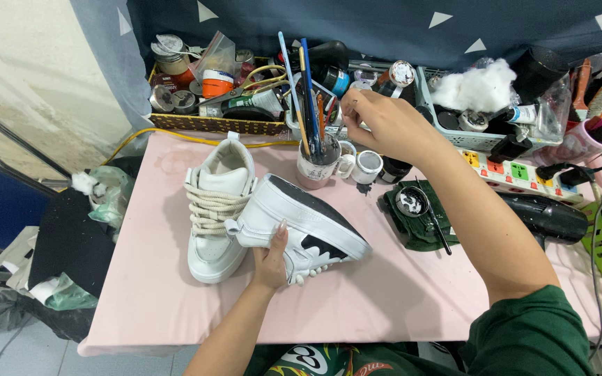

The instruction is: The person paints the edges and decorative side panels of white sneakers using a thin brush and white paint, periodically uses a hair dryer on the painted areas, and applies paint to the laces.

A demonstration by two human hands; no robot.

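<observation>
My left hand (271,259) grips a white sneaker (301,226) tipped on its side, its dark sole facing up, over the pink table (155,278). Its partner, a white sneaker with thick cream laces (216,209), stands upright just to the left. My right hand (383,122) reaches toward the back of the table, fingers pinched above a small white cup (367,167); whether they hold something thin I cannot tell. A mug full of brushes (315,163) stands left of that hand.
A basket of jars, tubes and scissors (210,90) lines the back left edge. A grey tray with cotton wool (479,87), a power strip (517,174), a black hair dryer (545,216) and a green cloth with an open tin (416,209) crowd the right.
</observation>
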